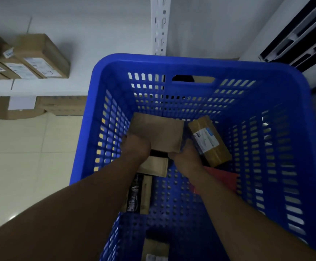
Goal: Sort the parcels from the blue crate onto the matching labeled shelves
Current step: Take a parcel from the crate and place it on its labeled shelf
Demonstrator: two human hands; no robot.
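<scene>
Both my arms reach down into the blue crate [194, 62]. My left hand [137, 146] and my right hand [185, 157] each grip a near corner of a plain brown cardboard parcel [159, 131] at the crate's far end. To its right lies a tape-wrapped brown parcel [210, 141] with a white shipping label. Under my hands sits a small padded envelope [156, 166]. A dark-fronted pouch [139, 194] lies closer to me, a red flat parcel [223, 178] is on the right, and another labelled parcel [156, 249] shows at the bottom edge.
A white shelf [40, 85] at upper left holds several labelled cardboard boxes [44, 57]. More boxes [62, 107] stand on the floor below it. A white slotted shelf upright [161, 25] rises behind the crate. Cream floor tiles [21, 157] lie to the left.
</scene>
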